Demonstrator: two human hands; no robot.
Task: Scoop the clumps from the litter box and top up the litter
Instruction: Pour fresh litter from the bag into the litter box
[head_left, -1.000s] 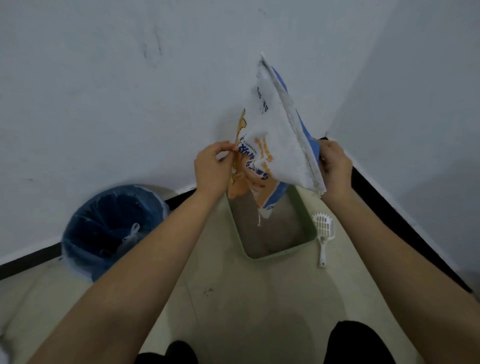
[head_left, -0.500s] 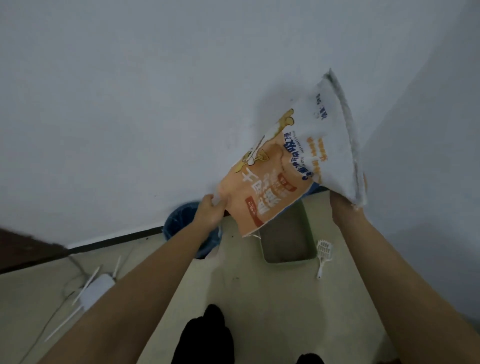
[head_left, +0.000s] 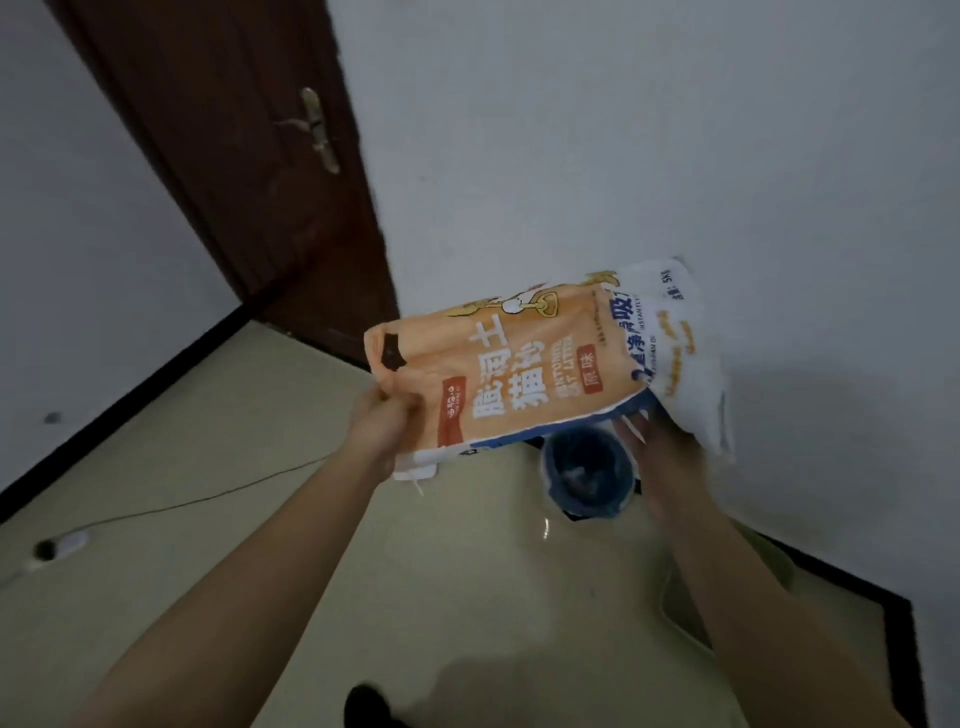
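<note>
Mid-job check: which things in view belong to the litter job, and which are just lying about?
Job: litter bag, gripped by the left hand, with the right hand under its other end; blue-lined bin on the floor.
Lying about: brown door, floor cable, white device on the floor.

Litter bag (head_left: 540, 364), centre toward 3 o'clock: looked woven plastic, matt, creased. Door (head_left: 249, 182), 10 o'clock: dark wood, low sheen. Door handle (head_left: 319, 130), 11 o'clock: dull brass-toned metal. Floor (head_left: 467, 561), 6 o'clock: smooth, glossy, showed glare. Wall (head_left: 675, 130), 1 o'clock: painted, matt. Bin liner (head_left: 587, 467), 4 o'clock: thin blue plastic, crinkled.
</note>
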